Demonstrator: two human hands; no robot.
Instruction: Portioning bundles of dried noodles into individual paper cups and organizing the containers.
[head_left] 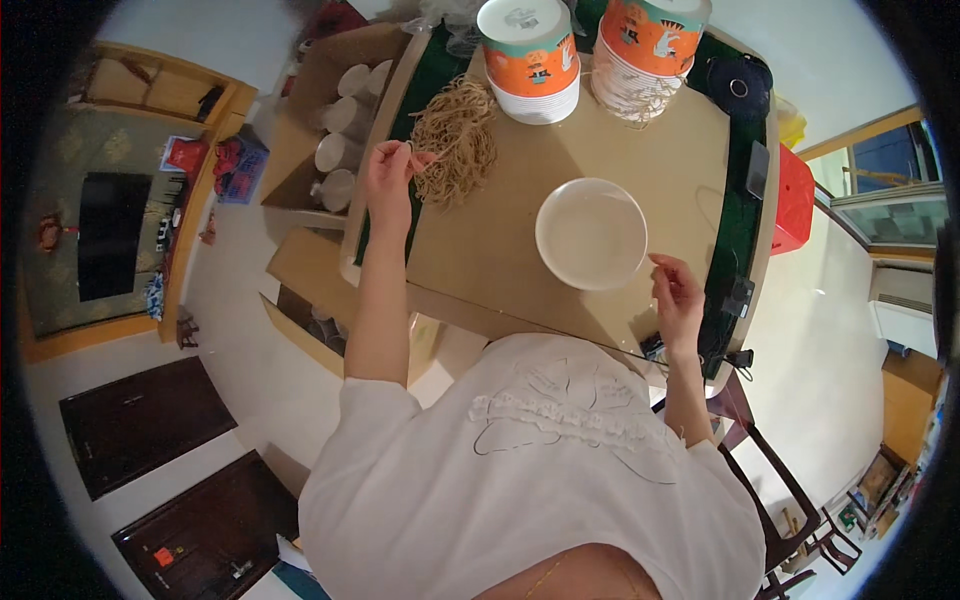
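A round white bowl [592,236] sits on the brown tabletop sheet, its open mouth facing up. My right hand [678,292] is just right of its rim, apart from it, fingers curled together. At the left edge of a heap of tan strands [455,145], my left hand [391,176] is raised with its fingers pinched. Whatever either hand holds, if anything, is too fine to make out. Beyond the heap stands an upside-down stack of orange, green and white paper tubs [532,62]. A second such tub stack [648,60] has pale strands [650,104] hanging over its lower part.
On the left, a cardboard box [290,165] holds several white cups [338,152]; another open carton [310,300] is below it. A dark round pouch [740,88] and a grey phone-like slab [757,170] lie along the table's right edge, beside a red stool [793,203].
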